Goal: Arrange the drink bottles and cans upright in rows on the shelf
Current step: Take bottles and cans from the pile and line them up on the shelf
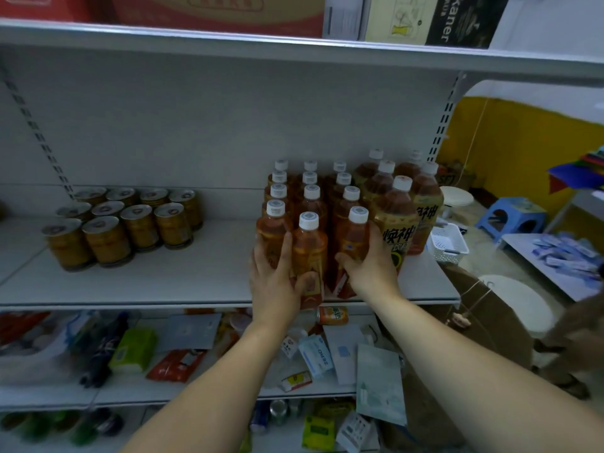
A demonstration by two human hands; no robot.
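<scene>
Small orange tea bottles with white caps stand upright in three rows on the grey shelf point(183, 282). My left hand point(276, 282) grips the front bottle of the middle row point(309, 246), thumb across its lower label. My right hand point(369, 263) wraps around the front bottle of the right row point(354, 237). Larger brown bottles point(397, 220) with yellow labels stand just right of them. At the shelf's left, several gold cans point(124, 223) stand upright in rows.
The shelf above point(294, 50) carries cardboard boxes. The lower shelf point(196, 395) holds mixed packets, a dark bottle and an orange can point(333, 315). To the right are a white basket point(447, 245), a blue stool point(510, 219), a round white seat and a yellow wall.
</scene>
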